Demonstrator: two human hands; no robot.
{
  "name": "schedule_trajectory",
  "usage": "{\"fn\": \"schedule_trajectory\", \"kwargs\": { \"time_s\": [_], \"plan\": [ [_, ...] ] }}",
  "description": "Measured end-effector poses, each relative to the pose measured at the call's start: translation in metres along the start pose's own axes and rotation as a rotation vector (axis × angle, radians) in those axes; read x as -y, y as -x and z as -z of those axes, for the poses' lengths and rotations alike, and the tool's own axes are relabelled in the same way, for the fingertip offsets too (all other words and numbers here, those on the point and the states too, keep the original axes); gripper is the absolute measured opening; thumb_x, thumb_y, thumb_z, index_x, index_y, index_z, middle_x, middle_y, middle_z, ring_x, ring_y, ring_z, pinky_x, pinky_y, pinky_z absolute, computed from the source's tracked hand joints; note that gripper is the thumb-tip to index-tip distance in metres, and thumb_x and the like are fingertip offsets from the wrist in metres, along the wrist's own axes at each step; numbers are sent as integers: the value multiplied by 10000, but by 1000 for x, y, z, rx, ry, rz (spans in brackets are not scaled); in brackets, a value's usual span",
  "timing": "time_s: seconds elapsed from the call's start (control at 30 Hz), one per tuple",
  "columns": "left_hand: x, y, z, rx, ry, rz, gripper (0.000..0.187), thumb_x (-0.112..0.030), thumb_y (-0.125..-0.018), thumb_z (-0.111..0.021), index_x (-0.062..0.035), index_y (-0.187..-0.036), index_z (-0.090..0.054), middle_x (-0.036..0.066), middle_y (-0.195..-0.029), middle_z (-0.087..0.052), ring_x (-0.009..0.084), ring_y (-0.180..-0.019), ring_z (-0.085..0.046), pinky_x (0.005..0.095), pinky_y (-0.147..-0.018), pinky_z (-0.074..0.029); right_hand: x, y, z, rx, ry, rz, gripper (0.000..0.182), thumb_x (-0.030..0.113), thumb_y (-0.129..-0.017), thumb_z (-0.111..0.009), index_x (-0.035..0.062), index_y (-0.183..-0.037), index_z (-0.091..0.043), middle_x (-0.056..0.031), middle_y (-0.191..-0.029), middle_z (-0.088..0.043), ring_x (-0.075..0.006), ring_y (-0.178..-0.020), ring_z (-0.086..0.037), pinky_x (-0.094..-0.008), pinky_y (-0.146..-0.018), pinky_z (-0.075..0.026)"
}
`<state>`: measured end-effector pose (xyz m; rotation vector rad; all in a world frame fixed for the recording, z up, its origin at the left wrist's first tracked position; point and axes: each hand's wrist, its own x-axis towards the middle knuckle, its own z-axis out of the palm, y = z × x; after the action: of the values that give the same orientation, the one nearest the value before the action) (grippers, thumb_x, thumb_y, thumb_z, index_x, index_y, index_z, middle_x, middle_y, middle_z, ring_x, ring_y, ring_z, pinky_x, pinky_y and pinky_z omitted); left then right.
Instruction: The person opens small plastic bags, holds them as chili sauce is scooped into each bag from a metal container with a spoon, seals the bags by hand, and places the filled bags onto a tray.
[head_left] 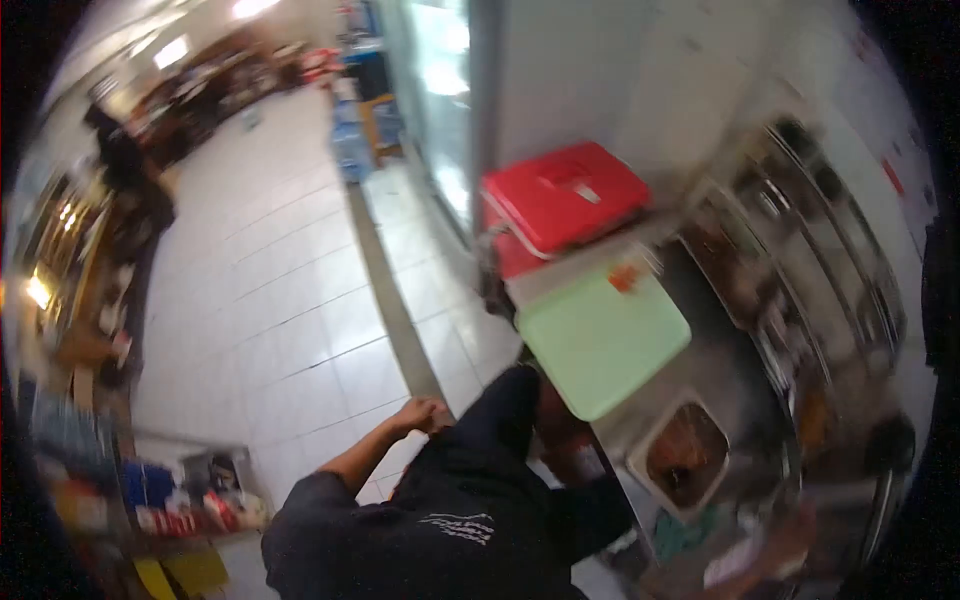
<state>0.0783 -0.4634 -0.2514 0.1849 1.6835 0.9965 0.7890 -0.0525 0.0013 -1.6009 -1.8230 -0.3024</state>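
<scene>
My left hand [420, 413] hangs over the tiled floor beside my dark clothing, its fingers curled in with nothing visible in them. At the lower right, my right hand [785, 550] is smeared by motion at the steel counter [635, 420]. Close to it lies a blurred white thing [735, 562]; whether I hold it cannot be made out. A green cloth-like thing [685, 530] is nearby. Above these sits a square metal pan [645, 480] with brown contents. Farther up the counter lies a pale green cutting board [605, 340] with a small orange-red piece [623, 278] at its far edge.
A red lidded box [567, 195] stands beyond the cutting board. Metal food compartments [760, 250] line the right side. White floor tiles [270, 270] stretch ahead, past water jugs [350, 145]. A person in dark clothes [125, 155] stands at the far left. Packets [200, 510] fill a lower-left shelf.
</scene>
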Motion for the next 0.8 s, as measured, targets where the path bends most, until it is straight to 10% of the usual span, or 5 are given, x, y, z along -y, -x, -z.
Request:
{"fn": "schedule_trajectory", "kwargs": {
  "time_s": [0.13, 0.23, 0.33, 0.53, 0.8],
  "plan": [
    [-137, 92, -89, -208, -761, -352, 499, -343, -844, -697, -70, -1253, -610, 200, -956, -720, 380, -914, -694, 488, -870, -542, 215, 78, 54, 36, -588, 19, 200, 144, -971, -626, 9, -1117, -647, -117, -989, -680, -193, -876, -592, -342, -834, -487],
    [-179, 151, -158, 198, -309, -1297, 742, -439, -824, -775, -31, -1387, -518, 181, -1210, -671, 342, -1107, -654, 436, -962, -522, 322, 151, 53, 404, -1141, 241, 169, 125, -970, -654, -9, -1071, -633, -96, -861, -658, -134, -687, -529, -304, -692, -481],
    [-179, 177, -196, 872, 84, -1053, 622, -266, -916, -735, -44, -1445, -495, 138, -1220, -678, 222, -1054, -668, 347, -935, -541, 354, 187, 32, 517, -1088, 159, 191, 143, -961, -681, -32, -1018, -627, -140, -857, -689, -145, -659, -593, -280, -652, -513],
    [-154, 142, -207, 713, 214, -986, 273, -120, -981, -641, -17, -1232, -669, 111, -1127, -710, 145, -973, -663, 307, -827, -559, 377, 189, 37, 469, -1100, -4, 195, 146, -951, -693, -33, -997, -632, -148, -837, -701, -170, -656, -664, -282, -629, -539],
    [-163, 156, -182, 779, 421, -804, 204, -143, -985, -645, -2, -1123, -696, 35, -1016, -715, 104, -815, -669, 249, -727, -553, 379, 178, 49, 654, -1165, 545, 283, 197, -919, -728, -16, -1083, -638, -234, -1142, -664, -258, -1001, -674, -401, -834, -544]
  ]
}}
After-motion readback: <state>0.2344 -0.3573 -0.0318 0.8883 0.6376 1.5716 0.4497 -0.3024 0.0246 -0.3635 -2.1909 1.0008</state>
